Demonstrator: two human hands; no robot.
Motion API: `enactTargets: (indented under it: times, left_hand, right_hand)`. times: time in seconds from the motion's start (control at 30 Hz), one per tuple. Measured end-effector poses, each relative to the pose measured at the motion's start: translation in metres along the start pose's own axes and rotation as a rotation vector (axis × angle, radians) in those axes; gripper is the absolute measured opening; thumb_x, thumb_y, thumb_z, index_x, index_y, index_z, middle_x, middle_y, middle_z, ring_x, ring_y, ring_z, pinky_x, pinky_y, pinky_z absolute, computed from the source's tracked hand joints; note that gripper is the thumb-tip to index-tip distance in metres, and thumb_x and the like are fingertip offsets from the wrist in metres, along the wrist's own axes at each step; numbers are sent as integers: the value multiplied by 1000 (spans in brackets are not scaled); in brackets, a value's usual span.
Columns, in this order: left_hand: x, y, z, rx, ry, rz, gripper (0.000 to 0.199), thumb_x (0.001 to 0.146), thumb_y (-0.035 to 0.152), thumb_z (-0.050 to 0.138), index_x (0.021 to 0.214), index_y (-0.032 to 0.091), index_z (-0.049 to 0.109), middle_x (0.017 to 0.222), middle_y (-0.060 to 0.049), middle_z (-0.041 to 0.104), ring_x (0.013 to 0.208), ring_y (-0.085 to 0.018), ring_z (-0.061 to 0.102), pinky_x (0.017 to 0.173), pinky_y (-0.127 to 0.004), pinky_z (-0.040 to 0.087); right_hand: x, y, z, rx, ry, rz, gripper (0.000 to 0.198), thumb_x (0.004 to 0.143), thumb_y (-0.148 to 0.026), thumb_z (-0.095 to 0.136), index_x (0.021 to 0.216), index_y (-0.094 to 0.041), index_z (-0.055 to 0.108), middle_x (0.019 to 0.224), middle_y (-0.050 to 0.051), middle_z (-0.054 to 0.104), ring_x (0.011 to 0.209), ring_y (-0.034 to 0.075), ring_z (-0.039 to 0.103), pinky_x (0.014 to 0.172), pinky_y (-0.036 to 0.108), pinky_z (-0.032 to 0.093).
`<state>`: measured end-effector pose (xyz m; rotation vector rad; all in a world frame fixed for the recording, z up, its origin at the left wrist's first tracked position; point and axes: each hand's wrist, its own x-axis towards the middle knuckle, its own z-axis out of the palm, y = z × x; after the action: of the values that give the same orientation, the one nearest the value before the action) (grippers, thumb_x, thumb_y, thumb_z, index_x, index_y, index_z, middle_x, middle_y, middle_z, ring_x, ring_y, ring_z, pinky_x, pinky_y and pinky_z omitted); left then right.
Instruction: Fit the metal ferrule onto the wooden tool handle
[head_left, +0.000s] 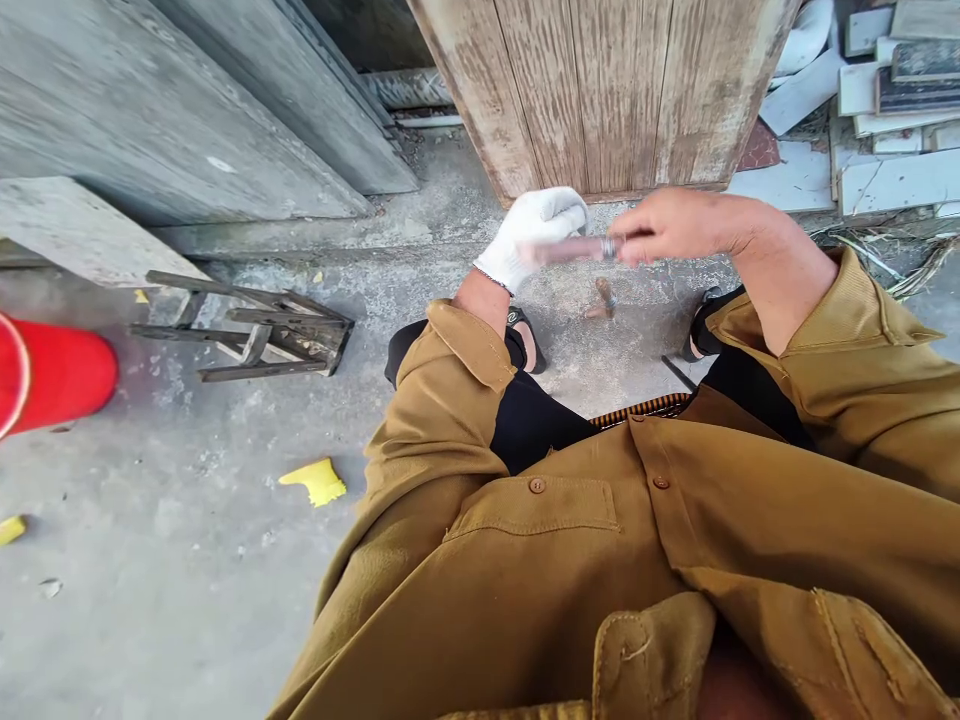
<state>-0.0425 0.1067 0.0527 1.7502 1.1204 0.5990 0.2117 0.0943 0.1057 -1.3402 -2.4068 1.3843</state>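
My left hand (pixel 541 228), in a white knitted glove, is held in front of the wooden panel with its fingers curled in; whatever they hold, if anything, is hidden. My bare right hand (pixel 664 226) pinches the banded end of a short brownish handle (pixel 566 250), smeared by motion. A silvery metal band (pixel 608 247) sits close to my right fingertips. The handle's other end crosses in front of the glove; whether it touches the glove, I cannot tell. On the concrete below lies a small brown piece with a metallic part (pixel 604 298).
A worn plank panel (pixel 600 90) stands directly ahead. Grey boards (pixel 187 110) lean at the left, above a small wooden stool (pixel 262 325) on its side. A red bucket (pixel 64 375) is at far left, a yellow scrap (pixel 319 482) nearer. Stacked tiles (pixel 896 185) lie right.
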Motion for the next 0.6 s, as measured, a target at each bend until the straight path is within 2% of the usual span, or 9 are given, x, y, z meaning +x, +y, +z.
enactTargets:
  times: [0.07,0.13,0.2,0.33,0.43,0.53,0.6]
  left_hand:
    - [3,-7,8,-33,13,-18,20,103,22,54,87,18,65,69,-1,57,69,-14,58,71,-30,51]
    - [3,-11,19,-33,-84,20,23,106,25,51,92,17,67,76,-4,62,71,-15,63,72,-31,54]
    - [4,-14,31,-27,-175,64,23,106,28,54,95,16,69,82,-6,68,74,-16,68,75,-32,58]
    - [6,-17,51,10,-241,93,23,107,33,58,99,16,73,79,-7,70,73,-19,70,76,-35,59]
    - [6,-11,54,115,-284,100,24,104,30,56,101,16,75,76,-4,69,74,-19,70,78,-33,57]
    - [2,-1,46,231,-369,139,24,99,26,55,100,16,76,81,-2,72,83,-18,69,84,-33,54]
    - [-2,3,37,284,-379,161,21,97,25,57,97,17,77,84,-2,72,89,-20,69,87,-34,53]
  right_hand:
    - [-2,-10,-5,-13,204,-53,21,99,-40,65,96,-20,70,87,4,69,82,20,63,80,33,46]
    - [0,-14,-9,-59,412,-65,16,100,-36,59,91,-23,63,87,5,70,78,20,61,80,35,46]
    - [4,-11,-8,-78,520,-30,17,100,-36,56,86,-26,57,88,6,72,80,22,60,84,37,48]
    - [17,0,-1,114,556,76,24,102,-47,59,86,-30,53,98,4,76,82,20,60,80,36,51]
    - [27,9,1,196,580,137,27,105,-40,61,83,-28,52,89,3,70,74,17,54,74,33,47]
    - [34,22,1,44,549,179,42,101,-20,72,69,-26,46,64,-2,42,70,16,38,78,32,39]
    - [35,33,6,50,458,120,55,88,0,82,60,-25,41,57,-7,26,67,14,25,77,31,34]
